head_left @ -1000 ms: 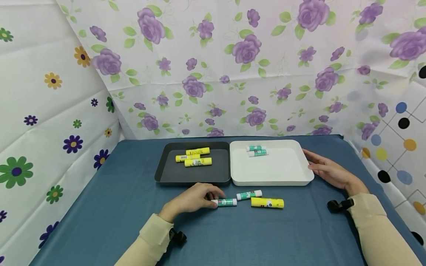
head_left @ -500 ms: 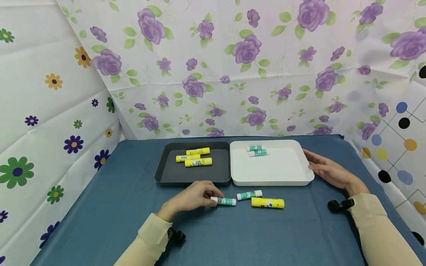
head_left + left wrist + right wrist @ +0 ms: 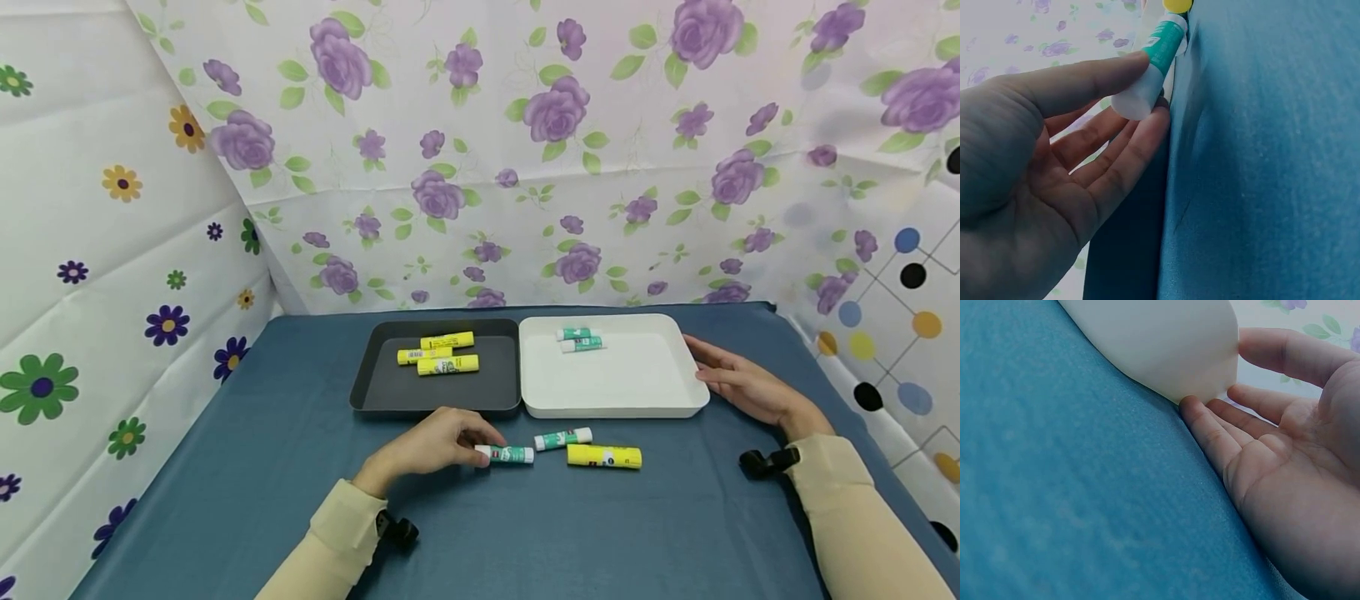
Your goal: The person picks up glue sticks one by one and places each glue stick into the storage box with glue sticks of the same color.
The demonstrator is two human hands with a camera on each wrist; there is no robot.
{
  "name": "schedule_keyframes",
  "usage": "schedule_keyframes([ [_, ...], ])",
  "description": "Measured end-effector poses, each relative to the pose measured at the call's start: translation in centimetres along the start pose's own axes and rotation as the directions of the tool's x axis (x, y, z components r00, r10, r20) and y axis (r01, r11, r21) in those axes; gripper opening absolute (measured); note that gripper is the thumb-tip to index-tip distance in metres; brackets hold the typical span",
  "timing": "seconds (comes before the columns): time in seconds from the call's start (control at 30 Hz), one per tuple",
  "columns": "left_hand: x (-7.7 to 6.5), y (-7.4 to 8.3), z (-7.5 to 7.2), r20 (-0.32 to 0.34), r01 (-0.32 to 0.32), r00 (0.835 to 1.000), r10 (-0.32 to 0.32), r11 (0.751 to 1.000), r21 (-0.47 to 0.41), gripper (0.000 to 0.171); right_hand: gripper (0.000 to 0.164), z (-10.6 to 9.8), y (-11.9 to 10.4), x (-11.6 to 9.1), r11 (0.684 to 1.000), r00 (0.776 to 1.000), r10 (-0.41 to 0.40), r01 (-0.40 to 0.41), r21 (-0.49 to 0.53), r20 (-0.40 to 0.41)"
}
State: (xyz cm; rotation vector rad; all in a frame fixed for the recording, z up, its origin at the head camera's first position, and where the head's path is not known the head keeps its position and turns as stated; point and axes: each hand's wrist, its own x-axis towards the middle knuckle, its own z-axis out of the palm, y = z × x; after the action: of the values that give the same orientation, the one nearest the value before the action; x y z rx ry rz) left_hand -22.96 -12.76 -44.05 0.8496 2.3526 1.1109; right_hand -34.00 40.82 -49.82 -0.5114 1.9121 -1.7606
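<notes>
My left hand [image 3: 442,442] pinches the white end of a green-and-white glue stick [image 3: 510,454] between thumb and fingers. In the left wrist view, the thumb lies on top of this glue stick [image 3: 1154,65], its far end pointing away from the palm. Just to its right lie a second green glue stick [image 3: 562,439] and a thicker yellow glue stick [image 3: 603,457] on the cloth. My right hand [image 3: 746,392] rests against the right side of the white tray [image 3: 645,392]. Seen from the right wrist, its extended fingers touch the outer wall of the tray [image 3: 1172,350].
Left of the white tray stands a dark grey tray [image 3: 390,396] holding yellow glue sticks [image 3: 447,365]. Green glue sticks [image 3: 582,344] lie in the back left of the white tray. Blue cloth [image 3: 562,533] covers the table, and a floral curtain [image 3: 495,125] hangs behind.
My left hand and the glue stick in it have shifted up very slightly from a second ago. The right hand stays at the white tray, and the other glue sticks lie as before.
</notes>
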Motion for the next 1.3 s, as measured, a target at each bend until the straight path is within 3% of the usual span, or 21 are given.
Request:
schedule_keyframes([
  [0.2,0.0,0.1,-0.2,-0.061,-0.028,0.998,0.026,0.999,-0.037,0.030,0.072,0.0,-0.2,-0.1,1.000,1.000,0.010,-0.010,-0.002,-0.008],
  [0.4,0.2,0.6,-0.5,-0.129,-0.056,0.990,0.054,0.998,-0.011,0.032,0.072,0.1,-0.2,0.2,1.000,1.000,0.002,-0.002,-0.010,-0.007],
  [0.8,1.6,1.5,-1.7,-0.182,-0.058,0.982,0.053,0.998,-0.027,0.030,0.072,0.2,-0.4,0.2,1.000,1.000,0.002,-0.003,-0.013,-0.014],
  [1.1,4.0,3.2,-3.1,-0.181,-0.101,0.978,0.100,0.995,0.007,0.032,0.072,0.1,-0.2,0.0,1.000,1.000,-0.001,0.001,0.002,-0.008],
  [1.3,5.8,4.1,-3.9,-0.181,-0.125,0.976,0.118,0.992,-0.026,0.033,0.071,0.1,0.0,0.0,1.000,1.000,-0.008,0.008,0.007,-0.001],
])
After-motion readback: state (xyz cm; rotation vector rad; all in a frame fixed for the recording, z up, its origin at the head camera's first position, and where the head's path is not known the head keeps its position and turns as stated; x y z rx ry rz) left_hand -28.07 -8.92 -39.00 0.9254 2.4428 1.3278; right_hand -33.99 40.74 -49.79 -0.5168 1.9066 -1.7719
